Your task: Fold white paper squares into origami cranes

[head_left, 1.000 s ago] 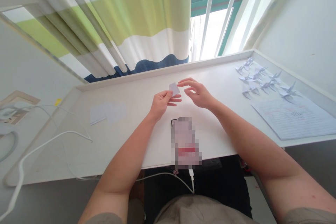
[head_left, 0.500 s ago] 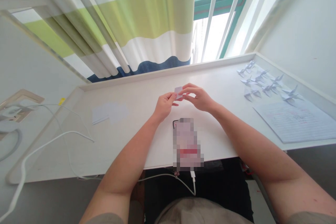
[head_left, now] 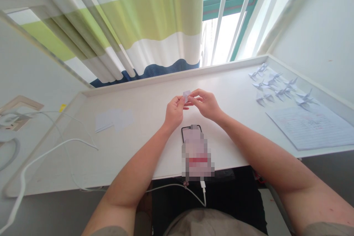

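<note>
A small piece of folded white paper [head_left: 186,94] is held up above the desk, between my two hands. My left hand [head_left: 174,111] pinches it with the thumb on top and the fingers underneath. From the other side, my right hand [head_left: 207,104] is closed with its thumb and fingertips at the paper's right edge. The fingers cover part of the paper, so its exact folds cannot be made out. Below my hands a phone [head_left: 193,155], partly blurred out, lies at the desk's front edge with a cable plugged into it.
Several folded paper cranes [head_left: 283,90] stand at the right back of the white desk [head_left: 149,147]. In front of them lies a written sheet [head_left: 312,127]. Loose white paper squares [head_left: 105,120] are at the left. A white cable [head_left: 55,152] crosses the left side.
The fingers of my right hand have drawn in closer to the paper's edge and are bent more. My left hand keeps its pinch. The view has shifted slightly.
</note>
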Demonstrator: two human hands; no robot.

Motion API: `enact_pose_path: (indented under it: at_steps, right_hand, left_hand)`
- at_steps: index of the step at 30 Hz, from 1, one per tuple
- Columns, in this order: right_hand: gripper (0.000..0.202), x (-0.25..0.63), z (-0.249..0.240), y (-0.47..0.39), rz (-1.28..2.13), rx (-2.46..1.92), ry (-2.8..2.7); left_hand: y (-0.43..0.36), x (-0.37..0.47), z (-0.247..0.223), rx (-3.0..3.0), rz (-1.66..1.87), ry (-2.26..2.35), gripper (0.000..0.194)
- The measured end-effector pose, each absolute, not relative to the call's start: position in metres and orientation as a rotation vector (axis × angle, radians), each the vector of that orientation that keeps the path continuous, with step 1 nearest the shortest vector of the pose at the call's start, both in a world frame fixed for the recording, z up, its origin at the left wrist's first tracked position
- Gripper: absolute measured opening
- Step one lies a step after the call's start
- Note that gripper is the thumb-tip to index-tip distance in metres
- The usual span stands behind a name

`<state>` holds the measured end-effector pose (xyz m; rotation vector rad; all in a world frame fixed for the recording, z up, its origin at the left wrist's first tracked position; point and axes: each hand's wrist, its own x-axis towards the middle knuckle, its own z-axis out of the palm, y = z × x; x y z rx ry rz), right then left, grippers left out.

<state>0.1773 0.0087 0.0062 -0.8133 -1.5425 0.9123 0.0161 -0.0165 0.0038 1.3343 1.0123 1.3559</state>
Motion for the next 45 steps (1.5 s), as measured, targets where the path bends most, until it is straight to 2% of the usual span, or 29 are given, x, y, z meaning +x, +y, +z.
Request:
enact_pose_path:
  at_steps: [11,20,34,42,45]
  right_hand:
    - [0.036,0.172,0.009,0.004,0.909,-0.823,-1.466]
    - [0.03,0.164,0.007,-0.004,0.837,-0.865,-1.444]
    - [0.034,0.166,0.014,-0.006,0.889,-0.891,-1.34]
    - [0.028,0.167,0.013,-0.006,0.897,-0.814,-1.33]
    - [0.035,0.168,0.013,-0.005,0.935,-0.773,-1.345]
  left_hand:
    - [-0.023,0.021,0.011,1.257,1.404,1.048,0.051]
    - [-0.027,0.028,0.015,1.237,1.516,1.123,0.054]
    - [-0.033,0.027,0.018,1.301,1.394,1.044,0.05]
    - [-0.029,0.025,0.014,1.276,1.358,1.038,0.052]
    - [-0.028,0.024,0.014,1.285,1.347,1.052,0.053]
